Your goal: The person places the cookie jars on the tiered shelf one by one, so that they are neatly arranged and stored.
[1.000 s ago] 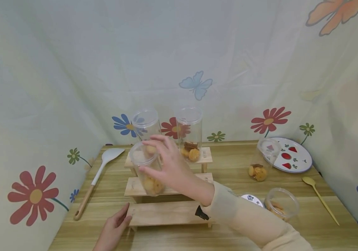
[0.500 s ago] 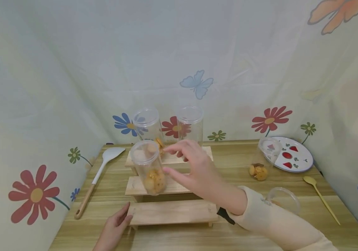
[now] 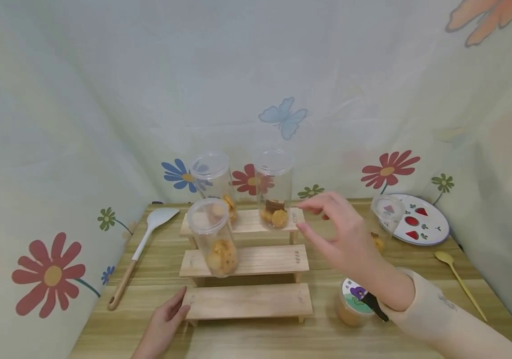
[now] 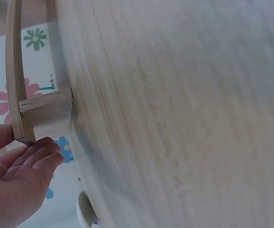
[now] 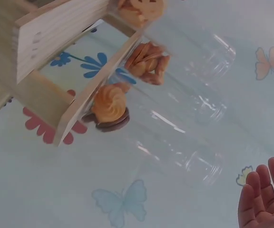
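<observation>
Head view: the right hand (image 3: 343,229) is near the right back jar (image 3: 275,187) but not touching it. Its grip is spread, thumb and fingers apart, with nothing in it. The left hand (image 3: 162,321) has a grip on the left end of the stand's low step (image 3: 247,301). The front jar (image 3: 211,239) is on the left of the middle step (image 3: 269,260). The right back jar and left back jar (image 3: 213,174) are on the top step (image 3: 248,222).

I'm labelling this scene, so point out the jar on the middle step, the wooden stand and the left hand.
Jar on the middle step (image 3: 216,241): head view, middle of its clear side.
Wooden stand (image 3: 266,260): head view, bare top of the middle step.
Left hand (image 3: 162,321): head view, back of the hand.
</observation>
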Demonstrator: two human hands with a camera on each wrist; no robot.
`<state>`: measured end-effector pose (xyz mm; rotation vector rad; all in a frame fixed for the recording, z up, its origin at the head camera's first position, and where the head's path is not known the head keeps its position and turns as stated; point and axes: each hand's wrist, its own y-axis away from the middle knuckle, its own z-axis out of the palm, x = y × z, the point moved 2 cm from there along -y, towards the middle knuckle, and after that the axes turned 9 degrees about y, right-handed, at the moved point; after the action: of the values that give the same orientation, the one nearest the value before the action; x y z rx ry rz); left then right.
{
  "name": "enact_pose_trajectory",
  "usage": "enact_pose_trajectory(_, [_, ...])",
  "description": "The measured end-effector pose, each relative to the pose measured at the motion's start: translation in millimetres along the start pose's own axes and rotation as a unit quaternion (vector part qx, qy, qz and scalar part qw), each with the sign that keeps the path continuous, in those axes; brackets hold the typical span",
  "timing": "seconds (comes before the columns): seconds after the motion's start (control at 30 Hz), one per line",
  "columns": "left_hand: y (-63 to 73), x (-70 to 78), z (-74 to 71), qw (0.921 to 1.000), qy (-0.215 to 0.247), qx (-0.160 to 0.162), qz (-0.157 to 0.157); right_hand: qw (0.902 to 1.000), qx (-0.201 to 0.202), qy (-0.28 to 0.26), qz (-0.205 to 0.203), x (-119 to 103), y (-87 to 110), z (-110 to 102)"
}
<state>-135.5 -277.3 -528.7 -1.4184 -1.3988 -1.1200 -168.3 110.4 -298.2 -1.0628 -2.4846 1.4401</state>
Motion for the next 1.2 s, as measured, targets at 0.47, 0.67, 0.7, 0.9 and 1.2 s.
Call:
enact_pose_trajectory(0.47, [1.5,1.7,0.1,0.9998,-0.012,0.000,-0.016,0.9873,-0.004,0.116,0.109,67.1,23.6,-36.8])
enact_pose_trajectory(0.67, [2.5,1.7,1.0,0.9999,-0.013,-0.002,-0.006,0.9733,-0.025,0.134,0.185,90.6,37.6,-52.5])
enact_pose_trajectory(0.7, [2.8,2.0,1.2,0.9999,-0.013,-0.004,-0.005,0.9716,-0.027,0.136,0.192,94.3,39.7,-55.0])
enact_pose_trajectory(0.9, [2.7,2.9,1.8,0.9999,-0.010,-0.005,-0.012,0.9626,-0.040,0.154,0.220,120.3,52.5,-65.2])
enact_pose_trajectory(1.2, [-0.3,2.9,1.6,0.9993,-0.011,-0.005,-0.035,0.9341,-0.108,0.171,0.294,164.8,75.3,-66.5])
